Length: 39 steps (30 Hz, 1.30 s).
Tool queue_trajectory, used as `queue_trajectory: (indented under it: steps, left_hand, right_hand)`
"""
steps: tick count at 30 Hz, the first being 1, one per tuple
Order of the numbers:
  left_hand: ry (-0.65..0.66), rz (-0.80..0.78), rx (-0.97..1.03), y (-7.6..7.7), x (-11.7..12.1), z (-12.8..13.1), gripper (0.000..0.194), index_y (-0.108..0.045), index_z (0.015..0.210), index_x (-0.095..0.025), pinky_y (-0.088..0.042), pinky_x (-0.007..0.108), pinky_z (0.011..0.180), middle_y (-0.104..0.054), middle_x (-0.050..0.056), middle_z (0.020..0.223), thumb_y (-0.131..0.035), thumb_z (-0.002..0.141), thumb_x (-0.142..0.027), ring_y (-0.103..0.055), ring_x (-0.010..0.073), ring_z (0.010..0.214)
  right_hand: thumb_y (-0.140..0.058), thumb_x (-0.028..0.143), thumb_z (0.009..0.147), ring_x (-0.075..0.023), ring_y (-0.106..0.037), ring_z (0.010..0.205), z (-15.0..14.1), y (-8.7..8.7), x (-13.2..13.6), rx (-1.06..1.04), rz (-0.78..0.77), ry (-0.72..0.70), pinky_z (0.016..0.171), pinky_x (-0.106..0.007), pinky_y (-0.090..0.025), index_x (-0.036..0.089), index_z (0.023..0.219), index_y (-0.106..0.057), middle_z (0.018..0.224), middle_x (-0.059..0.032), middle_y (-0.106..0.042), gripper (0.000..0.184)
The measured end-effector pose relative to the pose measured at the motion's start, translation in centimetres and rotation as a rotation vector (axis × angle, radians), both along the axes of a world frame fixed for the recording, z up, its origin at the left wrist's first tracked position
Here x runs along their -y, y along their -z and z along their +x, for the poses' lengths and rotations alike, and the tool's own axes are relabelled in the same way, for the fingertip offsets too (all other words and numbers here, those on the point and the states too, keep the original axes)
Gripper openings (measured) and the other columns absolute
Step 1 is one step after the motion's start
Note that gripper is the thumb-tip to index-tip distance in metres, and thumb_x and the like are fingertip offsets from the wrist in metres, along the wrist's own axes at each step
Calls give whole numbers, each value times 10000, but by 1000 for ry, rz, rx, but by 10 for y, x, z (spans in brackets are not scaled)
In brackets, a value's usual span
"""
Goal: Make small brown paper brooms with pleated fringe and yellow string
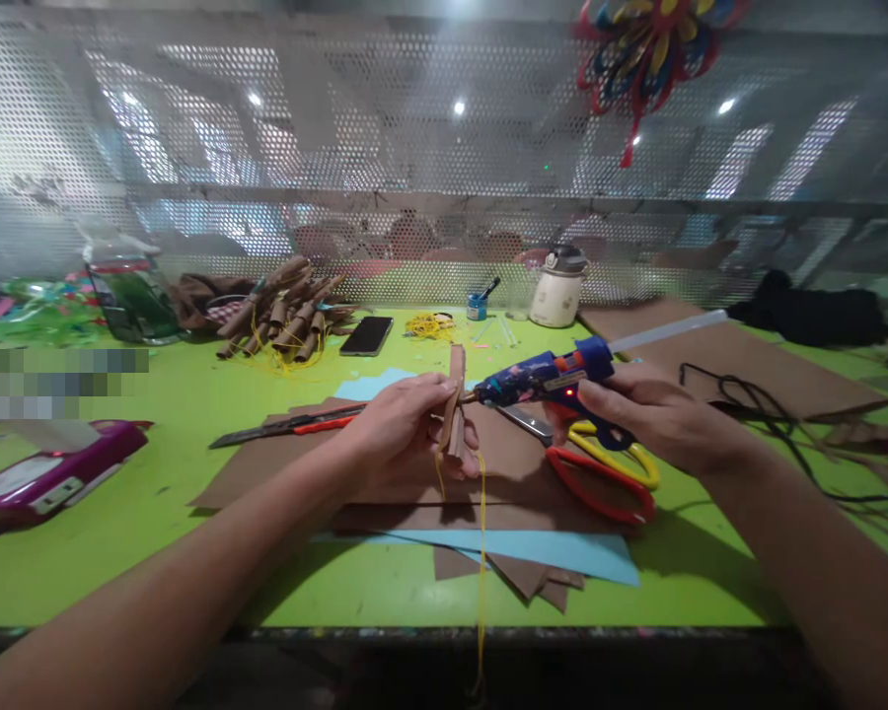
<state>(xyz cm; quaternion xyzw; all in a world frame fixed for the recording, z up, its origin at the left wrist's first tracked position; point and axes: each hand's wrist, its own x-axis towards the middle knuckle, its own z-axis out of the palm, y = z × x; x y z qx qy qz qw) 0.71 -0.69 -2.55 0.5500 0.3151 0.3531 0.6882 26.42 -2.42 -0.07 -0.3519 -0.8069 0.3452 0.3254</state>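
My left hand is closed on a small brown paper roll held upright, with a yellow string hanging from it past the table edge. My right hand grips a blue hot glue gun, a white glue stick poking out of its back. The gun's nozzle touches the side of the paper roll. Both hands hover above brown paper sheets on the green table.
Red and yellow scissors lie under my right hand, a cutter knife to the left. A pile of finished brown rolls, a phone, a white jar, a pink device, a black cord and light blue paper surround them.
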Motion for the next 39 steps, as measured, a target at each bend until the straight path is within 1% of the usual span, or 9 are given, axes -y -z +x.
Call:
queue_trajectory:
  steps: [6, 11, 14, 17, 21, 27, 32, 36, 39]
  left_hand:
    - [18, -31, 24, 1, -1, -2, 162, -490, 813, -125, -526, 358, 521, -662, 109, 694, -434, 887, -257, -666, 241, 530]
    - [13, -41, 18, -1, 0, -3, 172, -508, 790, -121, -528, 344, 516, -665, 106, 681, -467, 875, -264, -668, 239, 523]
    - [3, -49, 16, -2, 1, -2, 179, -509, 767, -122, -528, 335, 500, -670, 110, 663, -479, 869, -266, -666, 237, 508]
    - [7, -45, 23, -3, 1, -2, 184, -509, 771, -126, -537, 339, 509, -673, 104, 656, -447, 886, -255, -667, 229, 507]
    - [12, -23, 2, -4, 1, -2, 206, -506, 784, -123, -520, 314, 489, -665, 96, 663, -392, 909, -241, -668, 226, 506]
    - [29, -23, -3, -5, 4, 0, 151, -456, 809, -145, -519, 330, 494, -659, 83, 676, -396, 908, -242, -664, 226, 511]
    - [41, -27, -2, -5, 4, 1, 155, -460, 801, -143, -518, 319, 481, -657, 85, 653, -376, 910, -214, -665, 224, 515]
    - [47, -27, 7, -3, 2, 0, 165, -485, 796, -141, -517, 314, 470, -659, 77, 674, -407, 904, -238, -667, 225, 509]
    - [47, -38, 15, -3, 1, -1, 173, -500, 792, -142, -536, 329, 478, -653, 67, 637, -417, 901, -247, -667, 224, 517]
  right_hand:
    - [-481, 492, 895, -129, -598, 625, -1, -2, 3, 52, 45, 48, 535, -220, -452, 171, 733, -663, 674, -25, -659, 403]
    - [-468, 539, 880, -136, -563, 584, 0, -2, 4, 72, 54, 46, 507, -239, -439, 181, 733, -665, 662, -29, -638, 434]
    - [-464, 559, 873, -147, -563, 585, 1, -2, 5, 85, 73, 38, 531, -253, -447, 189, 703, -655, 646, -30, -630, 450]
    - [-461, 552, 877, -154, -577, 602, 1, -2, 5, 92, 79, 16, 546, -255, -449, 193, 701, -655, 655, -36, -645, 445]
    - [-476, 527, 881, -138, -559, 565, 1, -1, 5, 71, 71, 33, 507, -243, -430, 195, 720, -665, 643, -27, -642, 415]
    - [-476, 511, 890, -121, -561, 549, 2, 1, 1, 48, 51, 57, 431, -219, -386, 179, 747, -694, 659, -31, -663, 422]
    - [-491, 493, 890, -114, -561, 540, 3, 2, 1, 52, 47, 73, 425, -212, -387, 180, 759, -692, 655, -26, -665, 394]
    - [-487, 505, 887, -130, -575, 554, 1, 0, 4, 61, 27, 36, 456, -228, -410, 188, 723, -675, 631, -24, -657, 404]
    - [-475, 521, 885, -145, -593, 573, 0, -1, 7, 64, -10, -16, 499, -245, -442, 193, 695, -670, 632, -33, -662, 426]
